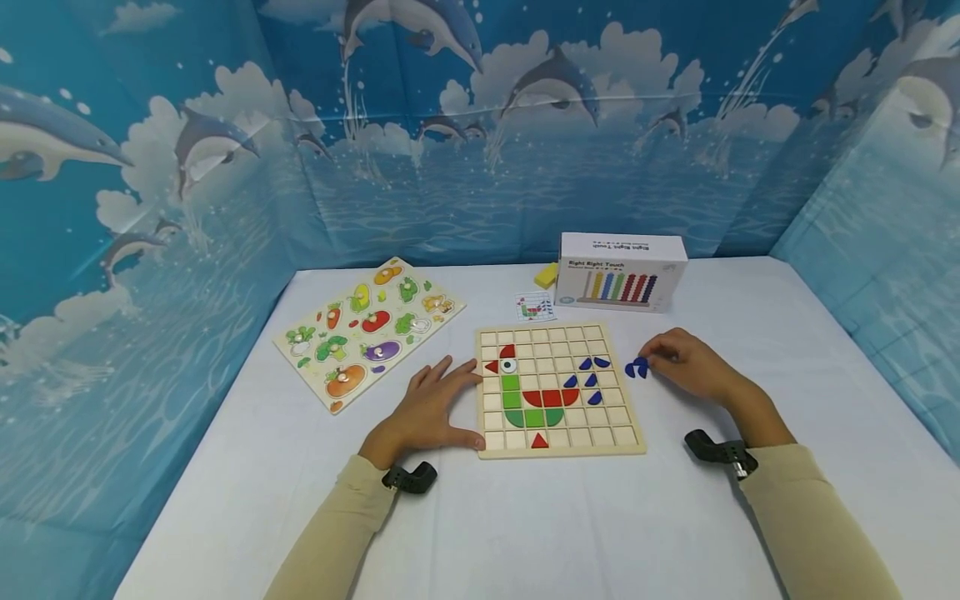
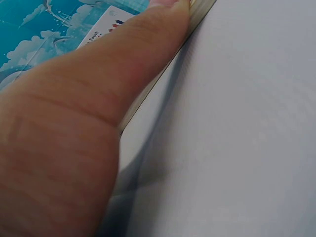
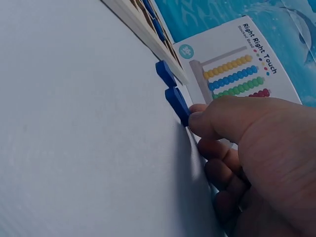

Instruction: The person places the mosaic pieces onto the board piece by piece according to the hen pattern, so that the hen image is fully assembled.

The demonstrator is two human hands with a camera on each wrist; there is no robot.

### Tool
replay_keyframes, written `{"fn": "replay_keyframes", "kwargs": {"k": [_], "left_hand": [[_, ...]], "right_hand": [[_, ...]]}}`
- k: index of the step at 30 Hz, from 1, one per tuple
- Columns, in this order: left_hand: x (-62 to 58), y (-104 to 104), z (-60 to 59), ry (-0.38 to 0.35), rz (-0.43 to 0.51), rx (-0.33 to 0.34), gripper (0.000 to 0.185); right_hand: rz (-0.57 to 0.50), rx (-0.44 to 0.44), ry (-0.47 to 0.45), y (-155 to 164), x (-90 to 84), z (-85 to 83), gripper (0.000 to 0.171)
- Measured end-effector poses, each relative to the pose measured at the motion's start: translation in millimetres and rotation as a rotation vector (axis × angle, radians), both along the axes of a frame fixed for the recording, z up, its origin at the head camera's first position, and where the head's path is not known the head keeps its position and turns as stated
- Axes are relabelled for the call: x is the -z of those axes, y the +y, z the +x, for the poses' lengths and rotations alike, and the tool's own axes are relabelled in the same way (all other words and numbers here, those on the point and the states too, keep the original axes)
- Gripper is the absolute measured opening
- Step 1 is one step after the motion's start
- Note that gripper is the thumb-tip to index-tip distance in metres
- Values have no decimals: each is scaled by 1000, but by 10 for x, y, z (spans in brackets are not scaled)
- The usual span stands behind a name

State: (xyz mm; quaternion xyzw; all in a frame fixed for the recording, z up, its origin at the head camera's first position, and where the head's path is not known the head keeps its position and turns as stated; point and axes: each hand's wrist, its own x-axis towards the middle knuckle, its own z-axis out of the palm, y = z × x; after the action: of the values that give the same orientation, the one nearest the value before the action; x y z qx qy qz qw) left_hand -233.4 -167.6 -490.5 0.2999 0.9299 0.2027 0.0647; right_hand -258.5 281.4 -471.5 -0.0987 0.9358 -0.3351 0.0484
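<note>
A wooden grid board [image 1: 562, 455] lies on the table, with red, green and blue pieces forming a bird-like figure. My left hand [image 1: 431, 412] rests spread along its left edge, thumb at the near corner. In the left wrist view, the thumb [image 2: 148, 42] lies against the board's side. To the right of the board, my right hand [image 1: 693, 367] pinches a blue curved-edge piece [image 3: 177, 104] between thumb and forefinger. Another blue piece [image 3: 165, 73] lies right by it, close to the board's right edge. A red triangle [image 1: 540, 441] sits in the bottom row.
Behind the board lie a small pattern card [image 1: 535, 307] and a yellow block [image 1: 546, 276]. A white toy box [image 1: 622, 271] stands at the back right. The vegetable peg puzzle [image 1: 371, 333] lies at the back left. A dolphin-print cloth [image 1: 525, 192] encloses the table's back and sides.
</note>
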Motion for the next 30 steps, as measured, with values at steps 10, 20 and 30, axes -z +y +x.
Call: {"fn": "replay_keyframes", "kwargs": {"k": [10, 20, 30], "left_hand": [[12, 11, -1, 11, 3, -1, 100], [17, -2, -8, 0, 2, -7, 102], [11, -3, -2, -7, 6, -3, 101]], "right_hand": [[12, 28, 2, 21, 12, -43, 12], [76, 104, -11, -50, -29, -136, 14], [143, 174, -72, -83, -52, -193, 27]]}}
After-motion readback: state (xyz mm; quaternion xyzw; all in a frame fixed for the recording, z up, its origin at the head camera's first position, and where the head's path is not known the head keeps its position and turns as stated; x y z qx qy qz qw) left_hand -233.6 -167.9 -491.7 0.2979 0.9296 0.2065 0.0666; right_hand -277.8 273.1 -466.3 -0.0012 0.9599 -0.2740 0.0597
